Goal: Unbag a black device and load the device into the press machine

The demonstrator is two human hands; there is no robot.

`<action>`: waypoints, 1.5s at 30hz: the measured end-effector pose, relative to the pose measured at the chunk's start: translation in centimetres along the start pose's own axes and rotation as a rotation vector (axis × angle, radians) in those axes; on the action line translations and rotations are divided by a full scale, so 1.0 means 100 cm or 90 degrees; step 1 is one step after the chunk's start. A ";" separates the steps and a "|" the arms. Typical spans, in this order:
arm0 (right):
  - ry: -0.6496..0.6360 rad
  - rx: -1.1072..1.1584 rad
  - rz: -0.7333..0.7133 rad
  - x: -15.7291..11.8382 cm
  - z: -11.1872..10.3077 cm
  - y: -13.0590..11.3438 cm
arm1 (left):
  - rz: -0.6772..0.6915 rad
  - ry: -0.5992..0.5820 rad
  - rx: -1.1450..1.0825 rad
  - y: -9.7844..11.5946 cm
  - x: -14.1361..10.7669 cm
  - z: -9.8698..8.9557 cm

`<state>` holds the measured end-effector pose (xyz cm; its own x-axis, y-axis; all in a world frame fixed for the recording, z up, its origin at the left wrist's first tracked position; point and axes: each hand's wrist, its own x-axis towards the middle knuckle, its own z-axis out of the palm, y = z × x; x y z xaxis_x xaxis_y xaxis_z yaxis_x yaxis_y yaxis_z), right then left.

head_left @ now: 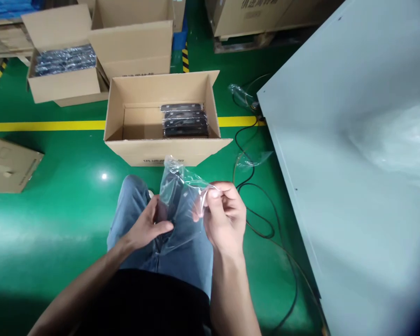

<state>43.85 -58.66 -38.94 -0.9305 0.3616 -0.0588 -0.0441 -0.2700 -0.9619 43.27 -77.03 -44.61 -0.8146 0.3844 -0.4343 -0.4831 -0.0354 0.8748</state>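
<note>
A dark, flat part (pixel 172 193) sits inside a clear plastic bag (pixel 189 186) above my lap. My left hand (pixel 150 225) grips the bagged part along its left side, thumb across the lower end. With thumb and fingers pinched, my right hand (pixel 226 210) holds the bag's loose right edge, pulled out to the side. The exact kind of the part is blurred by the film. Just beyond stands an open cardboard box (pixel 168 151), with several dark wrapped parts (pixel 185 122) stacked in its right half.
Further left, another open carton (pixel 68 81) holds many wrapped parts. A closed carton (pixel 12 163) lies at the left. A pale grey panel (pixel 336 140) fills the right side; black cables (pixel 275 219) and plastic scraps (pixel 254 159) lie on the green floor beside it.
</note>
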 end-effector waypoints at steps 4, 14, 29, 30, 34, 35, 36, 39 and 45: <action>0.089 0.021 -0.013 0.004 -0.002 -0.006 | 0.025 0.033 -0.036 0.009 -0.004 0.008; 0.269 -0.080 0.059 0.009 -0.010 0.026 | -0.025 0.104 -0.128 0.022 0.004 -0.008; 0.015 -0.211 0.091 -0.023 -0.016 0.063 | -0.098 0.062 -0.294 0.026 0.015 -0.036; 0.028 -0.200 0.083 -0.022 -0.017 0.060 | -0.094 0.068 -0.276 0.026 0.016 -0.038; 0.062 -0.176 0.102 -0.013 -0.021 0.054 | -0.121 0.090 -0.199 0.032 0.018 -0.049; 0.069 -0.165 0.110 -0.010 -0.022 0.054 | -0.131 0.091 -0.186 0.034 0.019 -0.052; 0.074 -0.152 0.119 -0.007 -0.024 0.054 | -0.137 0.090 -0.172 0.037 0.020 -0.055; 0.090 -0.124 0.136 0.000 -0.026 0.055 | -0.123 0.084 -0.127 0.043 0.023 -0.065; 0.076 -0.139 0.098 0.034 -0.020 0.053 | -0.055 0.045 -0.076 0.062 0.050 -0.075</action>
<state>41.14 -57.10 -44.75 -0.8703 0.4372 -0.2269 0.1854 -0.1360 -0.9732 33.82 -82.21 -42.94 -0.7872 0.3243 -0.5245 -0.5836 -0.1168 0.8036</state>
